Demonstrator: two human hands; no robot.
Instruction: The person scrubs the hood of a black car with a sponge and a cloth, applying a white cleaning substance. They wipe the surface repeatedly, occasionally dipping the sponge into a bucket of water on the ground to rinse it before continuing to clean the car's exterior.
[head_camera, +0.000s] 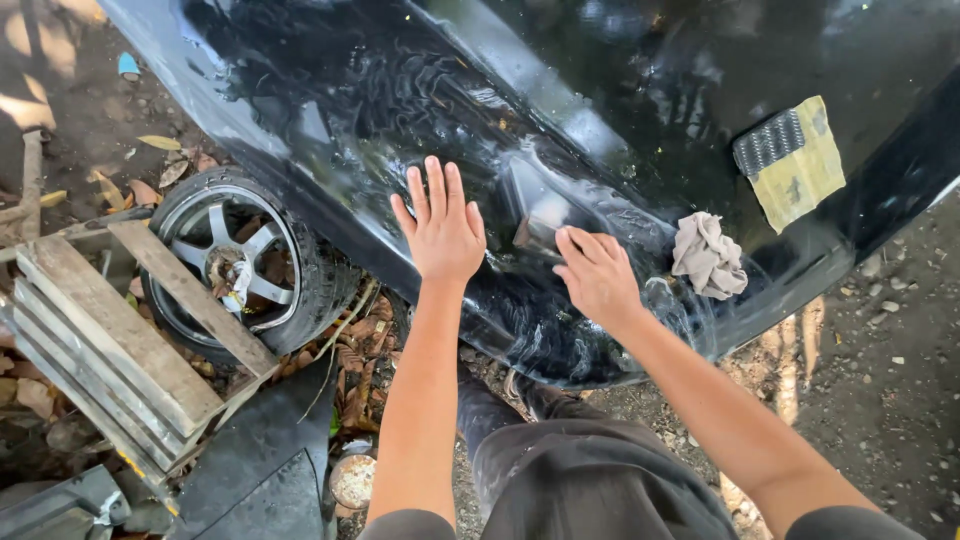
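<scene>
The wet black body panel (560, 120) is steadied by the flat, released left hand (440, 225) while a small sanding block (538, 232), right of it, is gripped by the right hand (598, 275)

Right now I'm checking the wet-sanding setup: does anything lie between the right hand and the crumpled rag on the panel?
Nothing visible does. The right hand, pressing a small sanding piece to the wet black panel, has only bare wet surface between it and the crumpled rag. The left hand lies flat on the other side.
</scene>
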